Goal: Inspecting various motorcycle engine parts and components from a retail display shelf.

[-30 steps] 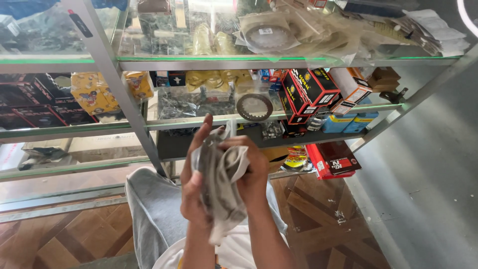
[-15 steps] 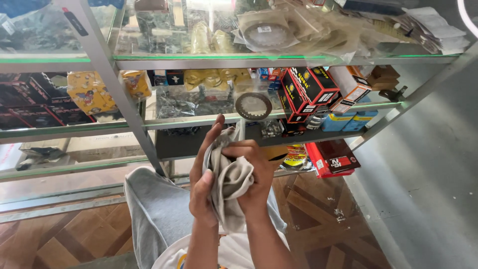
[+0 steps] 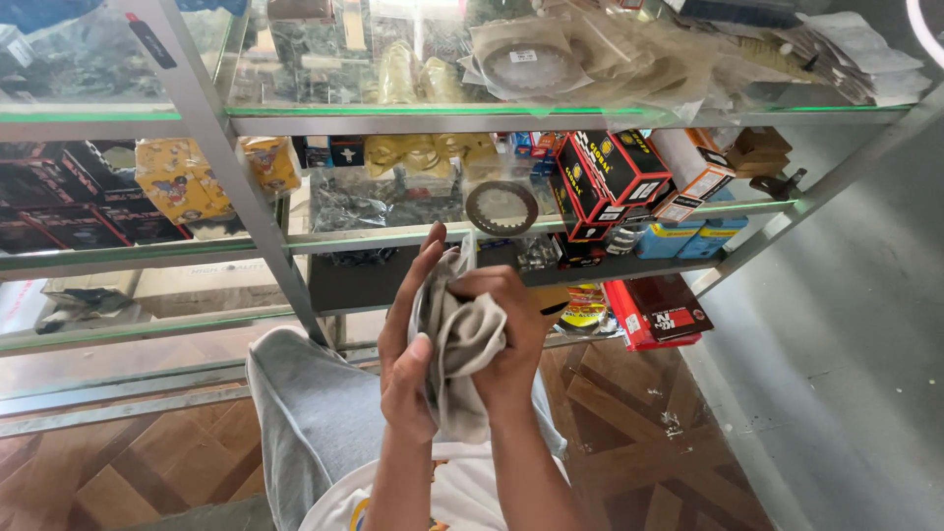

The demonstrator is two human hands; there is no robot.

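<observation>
Both hands are meeting in front of the glass shelving, working on 1 grey cloth [image 3: 462, 344]. The left hand [image 3: 408, 339] is lying flat along the cloth's left side, its fingers stretched upward and the thumb pressing into the fabric. The right hand [image 3: 511, 329] is curling into a fist around the cloth's upper right part, clamping it tight. The cloth is sitting bunched between the 2 palms, its lower end hanging down toward the wrists; something may be wrapped inside, but the folds are hiding it. Below the hands, a knee in grey trousers [image 3: 315, 403] is showing over the wooden parquet floor [image 3: 629, 423]. Just behind the fingertips, a metal ring [image 3: 501, 207] is leaning on the middle glass shelf [image 3: 324, 238], beside red and black boxes [image 3: 610, 172].
</observation>
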